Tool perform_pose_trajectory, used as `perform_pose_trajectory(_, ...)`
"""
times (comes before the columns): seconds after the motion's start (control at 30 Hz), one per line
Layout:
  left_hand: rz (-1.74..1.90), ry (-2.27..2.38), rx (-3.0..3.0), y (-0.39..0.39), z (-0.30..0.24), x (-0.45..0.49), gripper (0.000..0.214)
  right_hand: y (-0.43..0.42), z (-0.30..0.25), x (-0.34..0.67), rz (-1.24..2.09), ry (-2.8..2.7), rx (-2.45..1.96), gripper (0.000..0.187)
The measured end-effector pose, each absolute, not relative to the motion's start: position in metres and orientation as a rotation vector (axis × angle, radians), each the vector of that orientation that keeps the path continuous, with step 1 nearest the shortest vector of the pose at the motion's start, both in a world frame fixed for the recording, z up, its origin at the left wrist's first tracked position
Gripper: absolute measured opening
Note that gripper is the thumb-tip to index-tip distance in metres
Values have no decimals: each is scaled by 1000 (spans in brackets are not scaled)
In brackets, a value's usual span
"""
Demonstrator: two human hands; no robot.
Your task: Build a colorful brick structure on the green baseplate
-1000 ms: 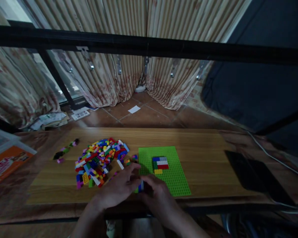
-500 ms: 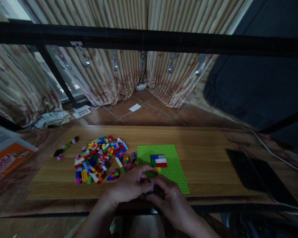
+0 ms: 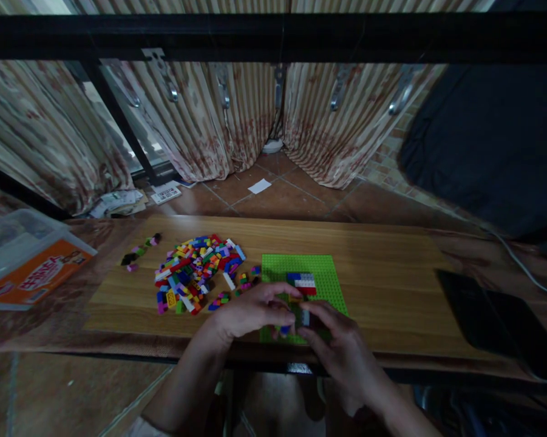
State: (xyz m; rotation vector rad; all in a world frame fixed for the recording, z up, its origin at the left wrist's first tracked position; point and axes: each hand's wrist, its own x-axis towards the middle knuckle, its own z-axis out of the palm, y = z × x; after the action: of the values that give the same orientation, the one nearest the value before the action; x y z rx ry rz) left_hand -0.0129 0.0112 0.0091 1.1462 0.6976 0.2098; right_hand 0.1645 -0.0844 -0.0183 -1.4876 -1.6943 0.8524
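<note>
Both my hands are together over the lower part of a green studded baseplate. My left hand and my right hand grip a small stack of plastic building bricks between their fingers. It shows white, green and blue parts and is partly hidden by my fingers. Just beyond my fingertips, a flat red, white and blue brick panel lies on the baseplate. To the left lies a large heap of loose multicoloured bricks.
A wooden tabletop carries everything. A short row of dark and pink bricks lies at its far left. Beyond it stands a plastic box with an orange label. A black flat pad lies at the right. A black rail crosses above.
The whole view has shifted as my head moved. My hands have moved farther onto the baseplate, still holding the small brick stack, and now cover the yellow brick seen earlier.
</note>
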Motion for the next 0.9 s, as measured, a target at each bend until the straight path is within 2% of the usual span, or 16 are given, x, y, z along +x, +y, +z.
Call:
perform_pose_trajectory(0.17, 335, 890, 1210, 14, 3, -18, 38, -75, -27, 200, 755, -1543, -1560, 35)
perform_pose_trajectory(0.3, 393, 1073, 1306, 18, -6, -18, 30, -71, -39, 218, 689, -1371, -1688, 32)
perform_pose_trajectory(0.53, 396, 1120, 1484, 17, -12, -11, 25, -70, -46, 199, 766, -1431, -1806, 37)
perform_pose_trajectory(0.7, 358, 1150, 1651, 18, -21, -10, 27, -64, -41, 195, 766, -1583, -1804, 20)
perform_pose_trajectory(0.9, 374, 1177, 1728, 14, -24, -8, 27, -56, -46, 198, 630, -1660, -1691, 17)
